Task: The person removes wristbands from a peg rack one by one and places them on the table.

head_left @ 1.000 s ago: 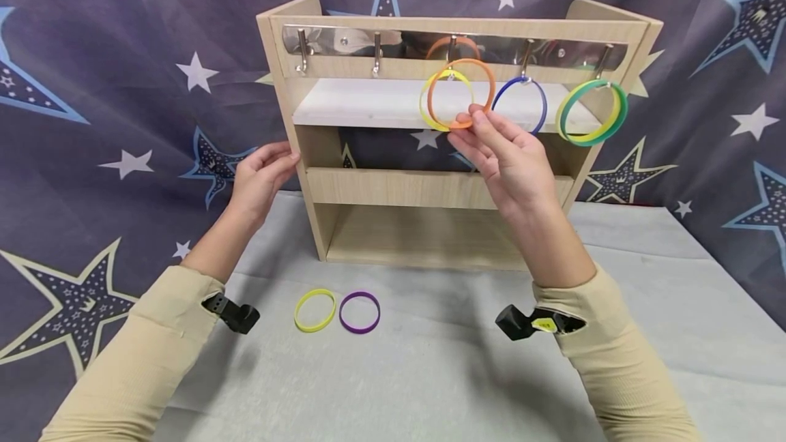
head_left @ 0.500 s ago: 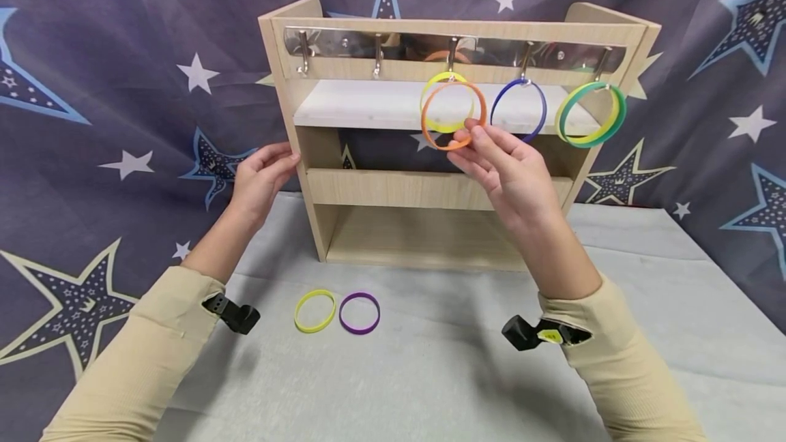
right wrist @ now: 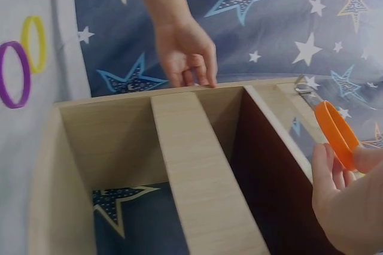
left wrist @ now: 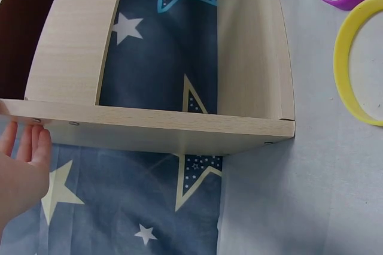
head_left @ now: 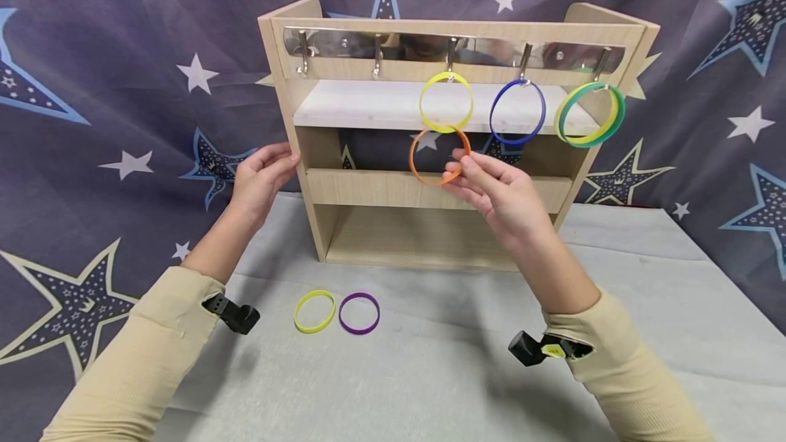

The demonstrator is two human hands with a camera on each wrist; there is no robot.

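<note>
My right hand [head_left: 506, 203] pinches an orange silicone wristband [head_left: 413, 161] between thumb and fingers, in front of the wooden shelf [head_left: 393, 188]. The right wrist view shows the orange wristband upright at the fingertips. Just above it, a yellow wristband [head_left: 421, 102] hangs from the middle hook [head_left: 451, 53]. On the hook to its right hangs a blue wristband [head_left: 516, 141]; the rightmost hook carries a green wristband [head_left: 622, 114] together with a yellow one. My left hand [head_left: 260, 179] touches the shelf's left side panel with extended fingers, also visible in the left wrist view.
A second loose yellow wristband [head_left: 297, 312] and a purple wristband [head_left: 359, 332] lie on the grey cloth [head_left: 417, 380] before the shelf. The two left hooks [head_left: 377, 56] hold no wristband. A star-patterned curtain [head_left: 153, 33] stands behind and at both sides.
My right hand has moved down and slightly left with the orange wristband, away from the middle hook to below the hanging yellow one. The left hand stays in place.
</note>
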